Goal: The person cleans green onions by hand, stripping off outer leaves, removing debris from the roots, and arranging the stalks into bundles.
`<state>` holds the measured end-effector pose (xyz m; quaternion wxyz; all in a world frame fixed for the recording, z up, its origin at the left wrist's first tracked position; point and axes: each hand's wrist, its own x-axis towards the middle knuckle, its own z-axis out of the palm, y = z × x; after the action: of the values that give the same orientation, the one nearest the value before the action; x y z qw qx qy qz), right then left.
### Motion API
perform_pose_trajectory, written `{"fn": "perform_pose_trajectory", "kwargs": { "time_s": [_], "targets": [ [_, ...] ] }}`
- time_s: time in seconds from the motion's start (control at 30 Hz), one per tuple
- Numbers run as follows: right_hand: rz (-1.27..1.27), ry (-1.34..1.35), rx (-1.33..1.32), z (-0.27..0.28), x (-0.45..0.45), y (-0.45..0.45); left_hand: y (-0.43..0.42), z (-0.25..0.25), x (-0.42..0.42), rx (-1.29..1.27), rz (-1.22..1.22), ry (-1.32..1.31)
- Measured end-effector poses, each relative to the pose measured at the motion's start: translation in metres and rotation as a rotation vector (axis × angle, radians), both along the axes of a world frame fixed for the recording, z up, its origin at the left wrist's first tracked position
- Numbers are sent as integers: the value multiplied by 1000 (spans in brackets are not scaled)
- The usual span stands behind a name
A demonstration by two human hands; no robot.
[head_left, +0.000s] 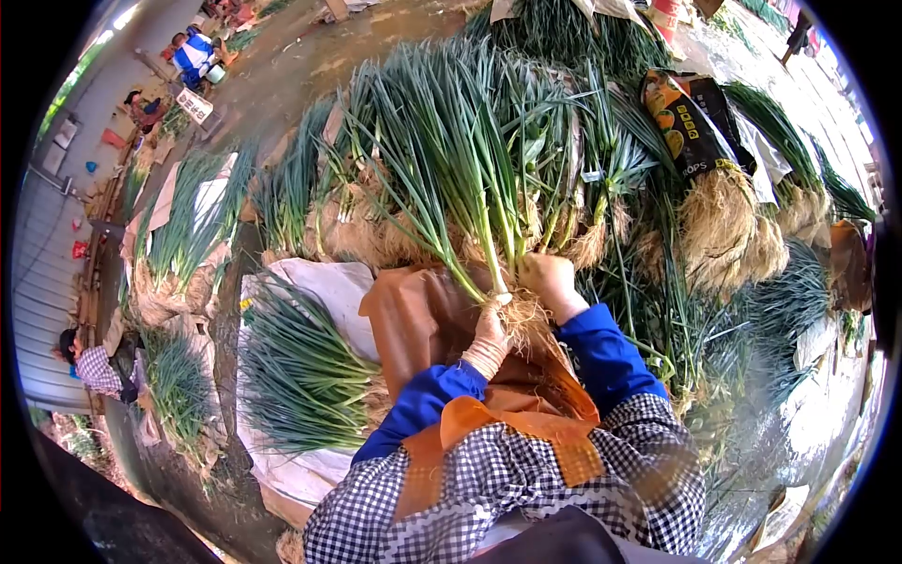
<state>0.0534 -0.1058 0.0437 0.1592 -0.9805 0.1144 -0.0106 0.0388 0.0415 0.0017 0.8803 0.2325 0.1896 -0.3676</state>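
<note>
A few tall green onions (487, 216) stand in front of me, leaves pointing away and pale roots toward my body. My left hand (490, 331) is closed around their white root ends, with a light band wound about its wrist. Against the lower stems on the right side, my right hand (548, 276) is closed with its knuckles up; what its fingers grip is partly hidden. Loose roots (529, 320) hang between the two hands. Beneath them a brown apron (418, 310) covers my lap.
At my left, a pile of green onions (305, 371) lies on a white sheet (329, 275). More bundles line the ground ahead. To the right is a black printed bag (691, 122) over a rooty bundle (719, 216). Other people (194, 54) sit at far left.
</note>
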Motion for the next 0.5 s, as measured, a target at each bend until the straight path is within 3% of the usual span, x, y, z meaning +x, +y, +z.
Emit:
{"fn": "perform_pose_trajectory", "kwargs": {
  "time_s": [0.07,0.13,0.2,0.27,0.33,0.37,0.43,0.47,0.5],
  "targets": [
    [134,-370,248,-8,-44,-1,-1,8,0,30,-5,23],
    [-273,-282,809,11,-96,-5,-3,18,1,4,93,34],
    [-577,-291,728,-1,-136,-49,3,15,5,-186,-12,63],
    [-328,463,-116,-30,-166,-120,1,19,2,-37,28,21],
    [-224,699,-213,5,-148,-111,0,19,0,-35,-11,29],
    [-273,251,-38,2,-118,-96,-1,20,1,-23,-40,35],
    [-285,-118,268,48,-58,-41,-3,19,-2,28,-17,-11],
    [-196,-261,553,33,-27,-32,-5,18,1,72,11,-69],
    [-203,-119,675,28,4,-22,-2,-4,4,85,-54,-24]
  ]
}}
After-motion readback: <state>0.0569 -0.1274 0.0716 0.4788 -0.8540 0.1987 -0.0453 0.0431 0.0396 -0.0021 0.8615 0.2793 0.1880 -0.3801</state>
